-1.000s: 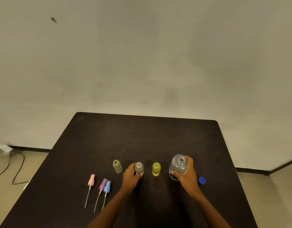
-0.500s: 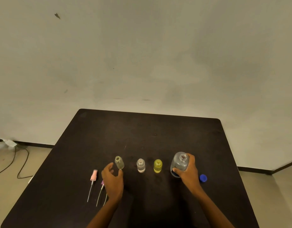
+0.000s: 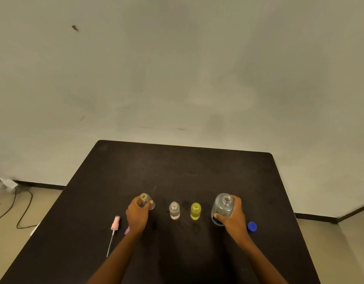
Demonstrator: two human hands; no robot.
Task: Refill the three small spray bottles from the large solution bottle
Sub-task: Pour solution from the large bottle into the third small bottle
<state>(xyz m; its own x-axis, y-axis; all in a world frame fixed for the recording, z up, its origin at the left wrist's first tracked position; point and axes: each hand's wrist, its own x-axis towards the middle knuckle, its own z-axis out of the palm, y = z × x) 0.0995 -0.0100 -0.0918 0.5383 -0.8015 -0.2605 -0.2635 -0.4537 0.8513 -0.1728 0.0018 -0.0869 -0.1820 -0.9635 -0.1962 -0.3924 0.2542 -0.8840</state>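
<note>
Clear small bottle (image 3: 145, 198): left grip (image 3: 137, 216) clasping. Large solution bottle (image 3: 222, 208): right grip (image 3: 232, 217) clasping. Align mouths; pour slowly.

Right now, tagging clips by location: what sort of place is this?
Probably a bare workroom or studio: a plain dark table before a blank, scuffed wall, and a cable trailing across the floor.

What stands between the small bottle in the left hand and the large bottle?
In the head view, two open small bottles stand there: the clear bottle, then the yellow bottle.
</note>
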